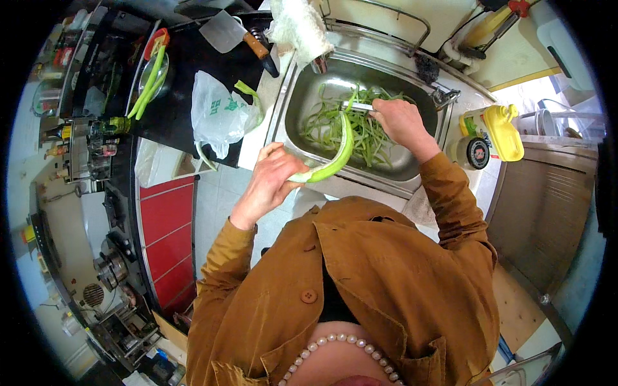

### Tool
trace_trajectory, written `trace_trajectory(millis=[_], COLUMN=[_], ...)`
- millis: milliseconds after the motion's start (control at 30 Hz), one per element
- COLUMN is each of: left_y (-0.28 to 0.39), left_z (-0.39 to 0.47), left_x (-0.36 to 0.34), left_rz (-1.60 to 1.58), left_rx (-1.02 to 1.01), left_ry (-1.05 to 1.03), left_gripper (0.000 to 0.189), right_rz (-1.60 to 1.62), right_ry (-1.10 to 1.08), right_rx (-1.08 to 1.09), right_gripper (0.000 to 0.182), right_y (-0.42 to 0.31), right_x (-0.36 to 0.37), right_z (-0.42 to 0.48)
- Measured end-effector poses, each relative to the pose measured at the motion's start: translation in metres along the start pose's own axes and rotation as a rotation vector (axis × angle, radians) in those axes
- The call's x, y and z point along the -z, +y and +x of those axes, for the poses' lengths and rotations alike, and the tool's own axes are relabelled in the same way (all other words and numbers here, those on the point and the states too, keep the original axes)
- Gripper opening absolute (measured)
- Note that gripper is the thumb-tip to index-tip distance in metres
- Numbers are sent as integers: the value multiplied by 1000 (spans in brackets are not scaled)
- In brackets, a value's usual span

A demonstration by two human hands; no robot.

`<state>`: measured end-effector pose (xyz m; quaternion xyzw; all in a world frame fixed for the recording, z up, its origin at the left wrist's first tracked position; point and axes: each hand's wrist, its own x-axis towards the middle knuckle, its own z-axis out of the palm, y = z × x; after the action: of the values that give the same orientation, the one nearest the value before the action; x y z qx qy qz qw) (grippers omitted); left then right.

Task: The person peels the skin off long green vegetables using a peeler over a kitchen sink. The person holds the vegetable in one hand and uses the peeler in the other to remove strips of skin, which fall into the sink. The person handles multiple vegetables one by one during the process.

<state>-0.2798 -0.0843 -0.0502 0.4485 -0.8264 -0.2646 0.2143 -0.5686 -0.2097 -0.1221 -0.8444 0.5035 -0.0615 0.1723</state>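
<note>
My left hand (276,177) grips the pale thick end of a long, curved green vegetable stalk (336,163), whose far end reaches over the sink. A peeler (358,106) is held in my right hand (400,124), its head touching the stalk's far tip, where a green strip hangs. Below, a heap of green peelings (368,141) lies in the stainless steel sink (302,77). Left of the sink, a white plastic bag (219,113) with green print rests beside a leafy green piece (247,89).
A cleaver (224,32) with a wooden handle lies on the black counter. Long green stalks (153,84) rest across a metal bowl. Right of the sink stand a yellow container (504,132) and a black-lidded jar (477,153). A white cloth (299,29) hangs over the faucet.
</note>
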Motion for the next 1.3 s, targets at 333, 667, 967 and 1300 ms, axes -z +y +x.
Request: trace_trajectory(millis=[333, 667, 967, 1300], left_y=[2, 5, 6, 12], left_z=[14, 27, 21, 17], left_x=[3, -13, -18, -5], left_rz=[310, 404, 431, 402], left_rx=[-14, -44, -137, -131], left_ry=[42, 138, 47, -90], left_gripper=[27, 29, 19, 20], right_rz=[391, 1022, 238, -131], right_ry=[50, -479, -178, 36], right_rx=[-101, -88, 93, -136], right_gripper=[23, 22, 15, 16], right_y=[-7, -85, -32, 17], right_x=[-10, 20, -7, -16], right_z=[-22, -51, -30, -6])
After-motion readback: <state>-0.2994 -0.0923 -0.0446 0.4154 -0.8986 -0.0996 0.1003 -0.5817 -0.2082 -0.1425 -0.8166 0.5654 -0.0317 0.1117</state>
